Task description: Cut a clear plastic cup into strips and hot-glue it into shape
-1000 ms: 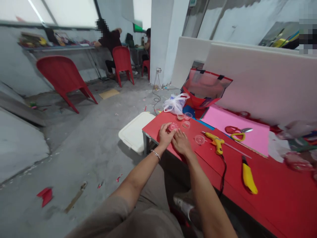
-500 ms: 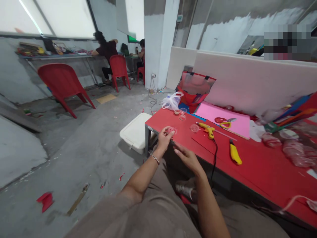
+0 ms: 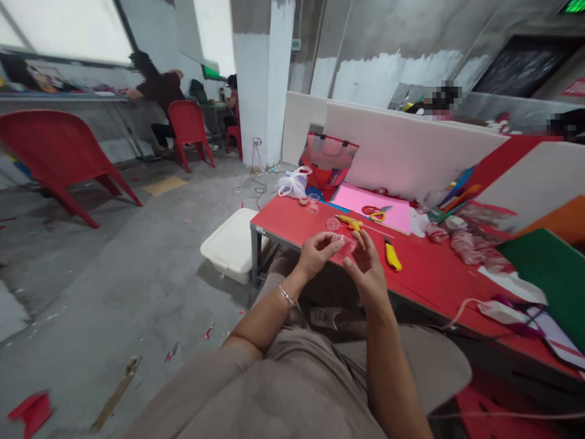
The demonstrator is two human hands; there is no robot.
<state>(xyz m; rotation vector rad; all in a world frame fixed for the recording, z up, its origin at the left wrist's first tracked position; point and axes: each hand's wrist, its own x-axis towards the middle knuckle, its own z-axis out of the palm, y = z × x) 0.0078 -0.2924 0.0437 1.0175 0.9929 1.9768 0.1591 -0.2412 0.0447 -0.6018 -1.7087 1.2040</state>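
Between thumb and fingers, my left hand (image 3: 315,256) pinches a small clear plastic cup (image 3: 344,246) above the near edge of the red table (image 3: 292,221). My right hand (image 3: 371,274) is at the cup's right side, fingers apart and curved around it; whether they touch it I cannot tell. Just beyond the cup lies a yellow glue gun (image 3: 351,223), with another round clear plastic piece (image 3: 333,224) left of its nozzle. A yellow-handled utility knife (image 3: 392,255) rests to the right.
Red and yellow scissors (image 3: 377,213) lie on a pink sheet (image 3: 397,221) farther back. A white plastic bag (image 3: 293,182) and a red bag (image 3: 326,161) are at the far left corner. Beside the table stands a lidded white bin (image 3: 228,244). People sit at benches behind.
My left hand has lifted the cup and moved right with it. The right hand has risen from the table edge to the cup's side. The camera view has turned right.
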